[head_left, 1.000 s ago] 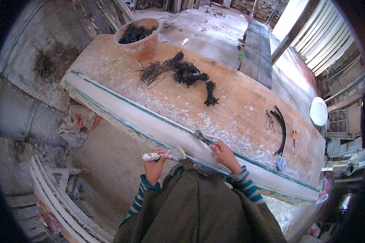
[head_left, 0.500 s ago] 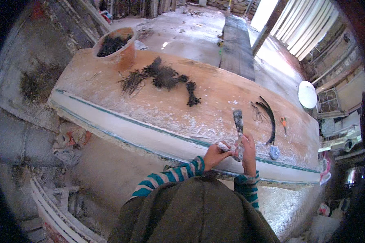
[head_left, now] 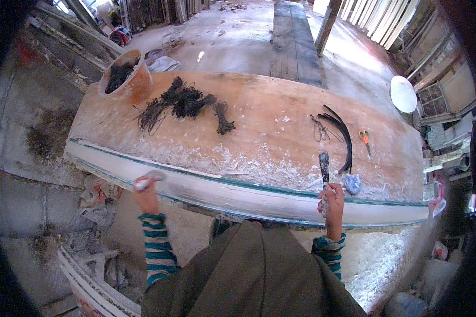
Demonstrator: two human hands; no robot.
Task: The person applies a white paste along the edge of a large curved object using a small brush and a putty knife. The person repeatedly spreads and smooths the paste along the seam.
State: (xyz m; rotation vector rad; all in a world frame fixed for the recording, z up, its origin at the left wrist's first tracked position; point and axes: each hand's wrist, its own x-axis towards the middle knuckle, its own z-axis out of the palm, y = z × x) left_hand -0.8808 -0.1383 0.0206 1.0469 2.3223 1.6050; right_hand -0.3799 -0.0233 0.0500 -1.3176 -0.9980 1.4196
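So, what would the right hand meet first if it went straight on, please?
The right hand, scraper leading, would probably meet the thin dark loops first, though its height is unclear.

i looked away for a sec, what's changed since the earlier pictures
The left hand moved away from the right hand, leftward along the white strip, keeping its white-handled tool. The right hand shifted right, keeping its dark-ended tool. The bucket, black bundles and scissors stayed on the board.

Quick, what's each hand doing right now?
Left hand: closed on a blurred, white-handled tool.
Right hand: closed on a dark-tipped flat tool.
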